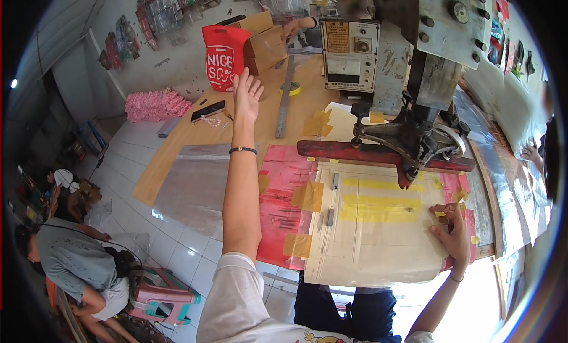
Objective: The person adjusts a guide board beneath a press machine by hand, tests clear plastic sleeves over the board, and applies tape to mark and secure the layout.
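My left hand is stretched forward, fingers spread and holding nothing. It overlaps the lower right edge of a red bag with white lettering; I cannot tell whether they touch. My right hand rests at the right edge of a beige sheet, thumb and bent fingers apart. Yellow tape strips and two small metal pieces lie on the sheet. Under it is a red board with brown tape. Above its far edge hangs the press head with a red bar.
A clear plastic sheet lies to the left. Farther back are a steel ruler, a tape roll, a phone and a cardboard box. A control box stands beside the press. Another person sits at lower left.
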Available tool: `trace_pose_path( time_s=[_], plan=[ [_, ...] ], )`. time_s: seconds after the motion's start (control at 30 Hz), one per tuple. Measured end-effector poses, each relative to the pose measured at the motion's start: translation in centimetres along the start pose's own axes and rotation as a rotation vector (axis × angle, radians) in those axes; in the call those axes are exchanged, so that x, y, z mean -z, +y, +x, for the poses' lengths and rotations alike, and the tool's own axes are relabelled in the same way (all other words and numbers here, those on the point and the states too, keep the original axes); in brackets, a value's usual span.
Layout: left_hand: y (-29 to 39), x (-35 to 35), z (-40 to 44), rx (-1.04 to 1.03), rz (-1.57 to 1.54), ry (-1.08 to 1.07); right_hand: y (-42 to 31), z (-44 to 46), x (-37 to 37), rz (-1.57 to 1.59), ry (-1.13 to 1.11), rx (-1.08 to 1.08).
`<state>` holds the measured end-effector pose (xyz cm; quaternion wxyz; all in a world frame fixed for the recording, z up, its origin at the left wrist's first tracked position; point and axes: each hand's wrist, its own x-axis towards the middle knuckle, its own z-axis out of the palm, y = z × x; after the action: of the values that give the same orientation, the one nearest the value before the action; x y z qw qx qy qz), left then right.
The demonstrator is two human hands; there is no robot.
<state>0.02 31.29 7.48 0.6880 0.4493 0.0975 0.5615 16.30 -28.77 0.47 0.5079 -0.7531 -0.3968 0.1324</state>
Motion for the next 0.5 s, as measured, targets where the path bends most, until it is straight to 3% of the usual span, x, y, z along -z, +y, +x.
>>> trace_pose_path(
  time_s=[0.23,0.33,0.37,0.43,0.5],
  plan=[
    [-3.2,1.5,-0.9,-0.07,0.652,0.078,-0.3,0.1,-0.2,-0.001,0.007,-0.057],
    [-7.5,4.3,0.7,-0.179,1.075,-0.042,-1.2,0.4,-0.4,-0.045,0.005,-0.093],
    [-8.5,3.9,1.0,-0.322,1.223,-0.048,-0.6,0.4,-0.5,-0.016,0.014,-0.06],
    [-8.7,3.4,3.0,-0.289,1.409,-0.089,-0.7,0.3,-0.3,-0.136,0.049,-0.024],
    [-9.4,4.7,6.8,-0.284,1.451,-0.124,0.1,0.1,-0.8,-0.094,0.141,-0.143]
  ],
)
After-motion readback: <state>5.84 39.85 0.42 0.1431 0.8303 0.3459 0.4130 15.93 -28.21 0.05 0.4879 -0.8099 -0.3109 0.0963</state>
